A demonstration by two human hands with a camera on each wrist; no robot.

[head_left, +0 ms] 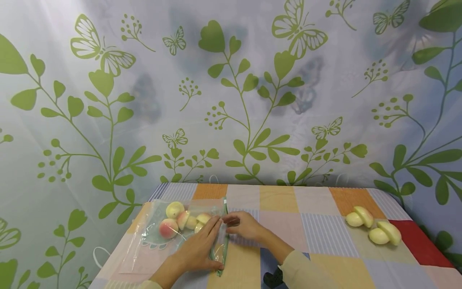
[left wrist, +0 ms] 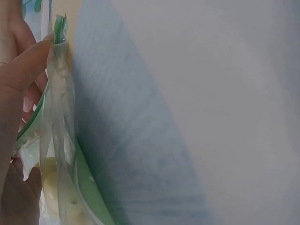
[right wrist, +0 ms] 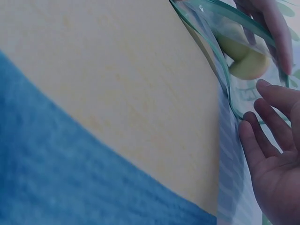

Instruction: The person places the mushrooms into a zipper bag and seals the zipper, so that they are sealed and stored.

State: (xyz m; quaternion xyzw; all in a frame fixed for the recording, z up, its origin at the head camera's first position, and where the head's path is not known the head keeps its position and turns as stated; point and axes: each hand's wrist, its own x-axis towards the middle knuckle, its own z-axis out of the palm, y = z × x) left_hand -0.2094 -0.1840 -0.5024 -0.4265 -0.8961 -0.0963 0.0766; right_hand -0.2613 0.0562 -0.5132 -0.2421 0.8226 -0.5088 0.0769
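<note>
A clear zip bag (head_left: 144, 253) with a green-edged mouth lies on the left of the table. Inside it sit several pale yellow and pinkish-red fruits, among them a round peach-like one (head_left: 168, 228). My left hand (head_left: 198, 247) rests across the bag near its mouth, fingers extended and thumb touching the green zip edge (left wrist: 60, 30). Close to the far part of that edge is my right hand (head_left: 245, 225), its fingers loosely bent and holding nothing. In the right wrist view the bag's mouth (right wrist: 229, 84) gapes, with fruit (right wrist: 251, 63) visible through the plastic.
Two pairs of pale yellow fruit pieces, a farther one (head_left: 359, 216) and a nearer one (head_left: 385, 233), lie at the table's right side. A patchwork cloth (head_left: 281, 228) covers the table. Behind it hangs a leaf-and-butterfly curtain (head_left: 252, 120).
</note>
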